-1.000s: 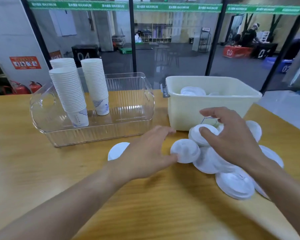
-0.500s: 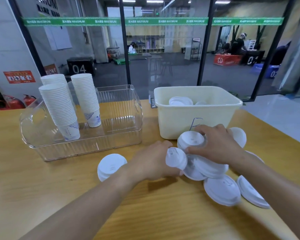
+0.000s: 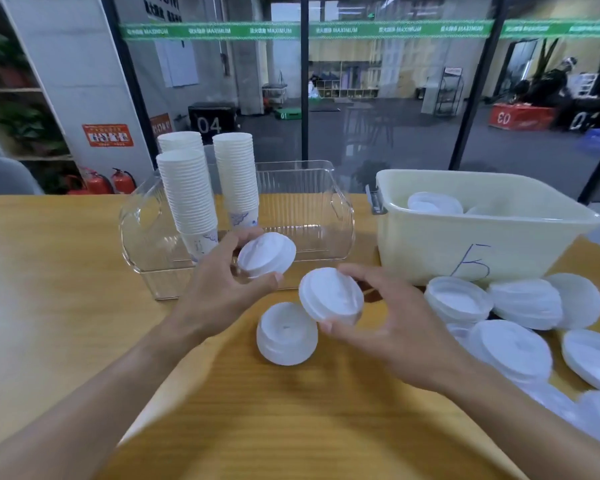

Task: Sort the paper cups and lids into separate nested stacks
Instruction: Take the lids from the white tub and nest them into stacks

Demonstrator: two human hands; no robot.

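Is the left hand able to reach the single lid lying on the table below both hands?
Probably not yet: the left hand already holds a lid. The path to the lone lid on the table looks free.

The loose lids [image 3: 510, 351] at the right are motion-blurred and run off the right edge, so their count is unclear. The cream bin [image 3: 430, 244] wall hides most lids inside. The rear cup stack [image 3: 181, 141] is largely hidden behind the front stacks.
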